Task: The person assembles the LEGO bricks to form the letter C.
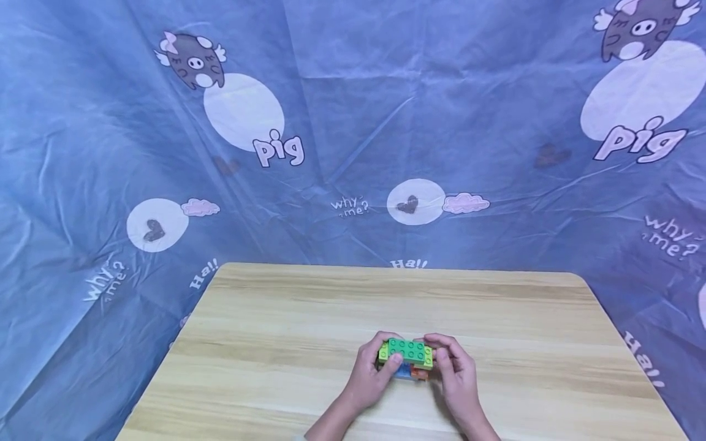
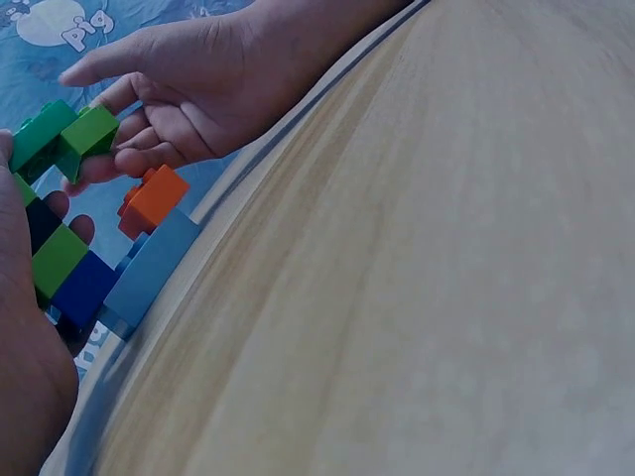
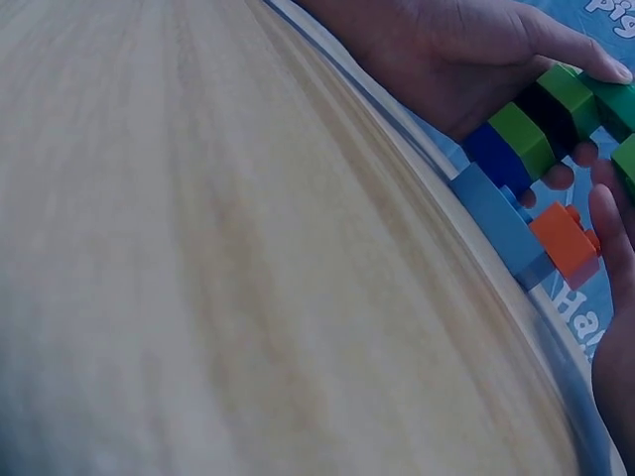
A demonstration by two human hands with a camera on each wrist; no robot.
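Note:
An assembly of toy building bricks is between the hands. Its long light blue brick [image 2: 154,268] is at the bottom, low by the tabletop, with an orange brick [image 2: 154,201] at one end. At the other end rises a stack with a dark blue brick [image 2: 84,288], lime bricks and a black one. A green brick [image 1: 407,350] lies across the top, and a lime brick [image 2: 91,130] sits under its right end. My left hand [image 1: 371,372] grips the stack, thumb on the green brick. My right hand [image 1: 459,375] has loosely extended fingers at the right-end lime brick.
A wood-grain table [image 1: 265,343] with rounded far corners extends around the hands. Behind it and along its sides hangs a blue printed cloth [image 1: 342,122] with pigs, hearts and lettering.

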